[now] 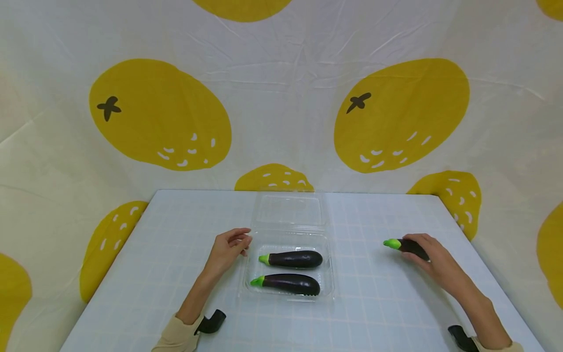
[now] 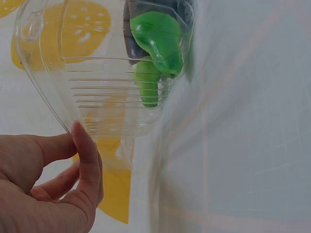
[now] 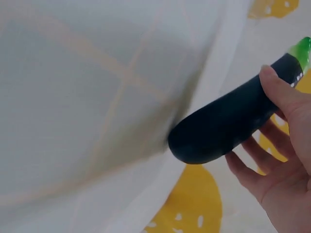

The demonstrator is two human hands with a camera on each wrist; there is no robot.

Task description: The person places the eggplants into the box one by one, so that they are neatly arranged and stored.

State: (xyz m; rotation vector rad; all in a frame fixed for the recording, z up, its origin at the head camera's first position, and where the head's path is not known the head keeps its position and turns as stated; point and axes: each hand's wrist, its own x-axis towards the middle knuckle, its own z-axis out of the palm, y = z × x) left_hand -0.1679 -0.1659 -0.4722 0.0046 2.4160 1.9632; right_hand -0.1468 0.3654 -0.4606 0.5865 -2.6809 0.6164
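Note:
A clear plastic clamshell container (image 1: 288, 297) lies with its lid thrown back in the middle of the table. Two dark eggplants with green stems are inside: a farther eggplant (image 1: 295, 259) and a nearer eggplant (image 1: 291, 284). At the container's left side, my left hand (image 1: 229, 250) pinches the rim (image 2: 52, 109) between thumb and finger. Off to the right, my right hand (image 1: 428, 252) grips a third eggplant (image 3: 223, 124), thumb on one side and fingers on the other. Its rounded end is close to the table; whether they touch I cannot tell.
The table (image 1: 365, 313) wears a pale checked cover. The open lid (image 1: 289, 209) reaches the table's back edge. Behind hangs a white curtain (image 1: 281, 98) printed with yellow fruit. Black wrist devices (image 1: 212, 321) sit by both sleeves.

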